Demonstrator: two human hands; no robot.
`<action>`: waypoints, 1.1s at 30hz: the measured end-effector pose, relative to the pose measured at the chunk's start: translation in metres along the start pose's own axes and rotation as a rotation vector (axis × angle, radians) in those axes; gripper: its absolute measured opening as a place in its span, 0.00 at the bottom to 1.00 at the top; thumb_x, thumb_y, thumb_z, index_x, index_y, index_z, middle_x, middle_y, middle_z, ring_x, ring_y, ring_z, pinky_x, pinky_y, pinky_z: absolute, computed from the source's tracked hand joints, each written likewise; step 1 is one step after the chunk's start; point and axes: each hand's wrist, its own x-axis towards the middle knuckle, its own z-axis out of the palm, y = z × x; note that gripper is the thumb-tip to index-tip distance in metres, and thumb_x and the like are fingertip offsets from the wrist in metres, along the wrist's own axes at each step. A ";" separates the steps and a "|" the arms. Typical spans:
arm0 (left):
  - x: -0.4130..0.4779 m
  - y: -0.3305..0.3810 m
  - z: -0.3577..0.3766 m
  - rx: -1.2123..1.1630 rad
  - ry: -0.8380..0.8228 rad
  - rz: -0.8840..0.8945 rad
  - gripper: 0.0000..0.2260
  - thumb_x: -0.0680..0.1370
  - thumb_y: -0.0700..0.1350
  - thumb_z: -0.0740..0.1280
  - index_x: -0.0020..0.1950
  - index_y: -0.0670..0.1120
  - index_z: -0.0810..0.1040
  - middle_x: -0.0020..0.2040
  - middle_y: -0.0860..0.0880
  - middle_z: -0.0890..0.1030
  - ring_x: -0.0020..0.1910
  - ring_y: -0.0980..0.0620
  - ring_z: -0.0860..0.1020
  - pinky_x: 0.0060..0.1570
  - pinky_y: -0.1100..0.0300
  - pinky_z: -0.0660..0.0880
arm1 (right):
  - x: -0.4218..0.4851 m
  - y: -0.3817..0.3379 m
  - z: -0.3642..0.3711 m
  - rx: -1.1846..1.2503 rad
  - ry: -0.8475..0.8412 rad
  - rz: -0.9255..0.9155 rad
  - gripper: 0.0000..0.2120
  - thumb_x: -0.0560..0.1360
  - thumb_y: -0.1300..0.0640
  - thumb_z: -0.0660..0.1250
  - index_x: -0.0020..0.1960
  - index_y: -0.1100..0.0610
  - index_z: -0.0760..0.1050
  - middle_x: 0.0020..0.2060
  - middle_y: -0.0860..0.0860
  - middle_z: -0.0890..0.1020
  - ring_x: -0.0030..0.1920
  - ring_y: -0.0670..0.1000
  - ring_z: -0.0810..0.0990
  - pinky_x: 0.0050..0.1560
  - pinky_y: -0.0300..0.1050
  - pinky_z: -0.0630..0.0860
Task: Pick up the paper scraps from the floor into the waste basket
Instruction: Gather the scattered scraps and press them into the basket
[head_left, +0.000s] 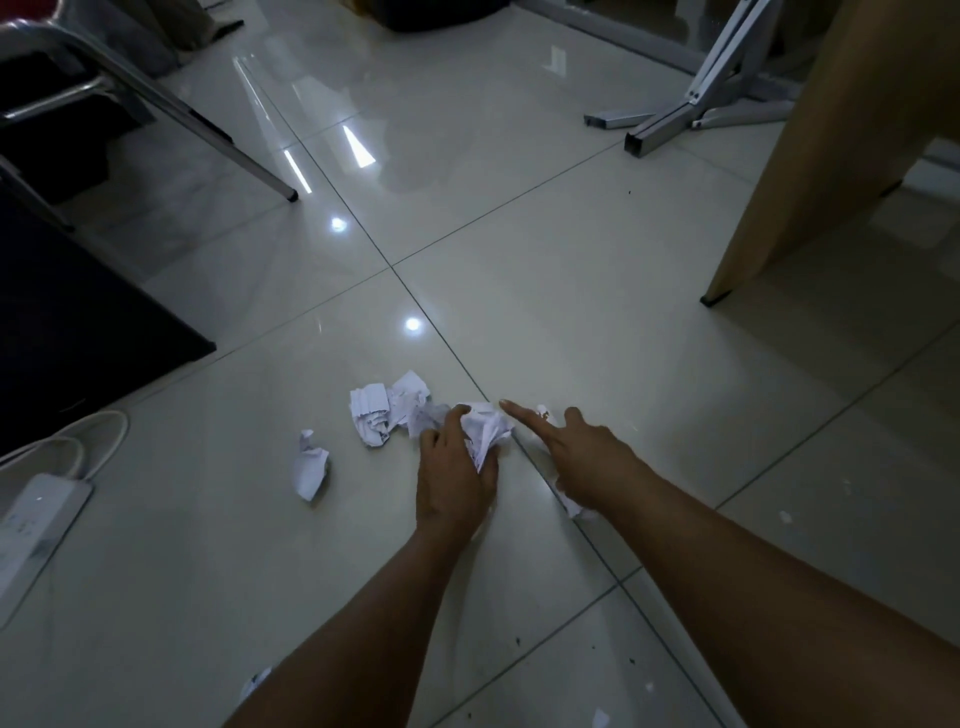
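The job looks to be in its early part. The left hand (457, 470) has its fingers curled round 1 crumpled wad (487, 428) of white paper, held low over the tiled floor (597, 291) near the middle of the view. The right hand (579, 447), just right of it, has the index finger straight and pointing at the wad, the thumb spread apart, and grips nothing that shows.

Plenty is left, by my reading. A loose heap of scraps (387, 410) lies just left of the wad, and a single crumpled piece (311, 465) sits further left. Small bits also lie at the near edge (600, 719) and off to the right (784, 516).

No waste basket can be made out, so nothing can be judged as already binned. White paper shows under the right hand and wrist (571, 506), mostly covered. The left forearm hides part of another scrap (255, 682). The dim light blurs the far dark shapes.
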 end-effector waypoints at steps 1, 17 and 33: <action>-0.001 -0.001 -0.003 -0.004 -0.007 -0.029 0.27 0.75 0.50 0.70 0.71 0.46 0.66 0.61 0.45 0.76 0.59 0.47 0.72 0.55 0.59 0.72 | 0.003 -0.004 0.001 -0.008 -0.001 -0.013 0.44 0.77 0.59 0.63 0.73 0.30 0.37 0.59 0.59 0.69 0.49 0.61 0.77 0.47 0.49 0.74; -0.037 -0.007 -0.022 -0.234 -0.027 0.001 0.17 0.67 0.61 0.74 0.49 0.53 0.81 0.41 0.57 0.83 0.40 0.56 0.80 0.42 0.56 0.78 | -0.017 -0.028 0.009 -0.020 -0.034 0.068 0.19 0.76 0.61 0.62 0.63 0.46 0.65 0.59 0.55 0.65 0.53 0.62 0.71 0.44 0.49 0.72; 0.035 -0.041 -0.071 -0.030 0.338 -0.006 0.18 0.72 0.59 0.70 0.55 0.50 0.75 0.49 0.52 0.79 0.49 0.47 0.76 0.48 0.60 0.69 | -0.025 -0.035 -0.003 -0.041 -0.024 0.083 0.42 0.79 0.59 0.62 0.75 0.35 0.36 0.58 0.57 0.67 0.52 0.60 0.72 0.41 0.48 0.71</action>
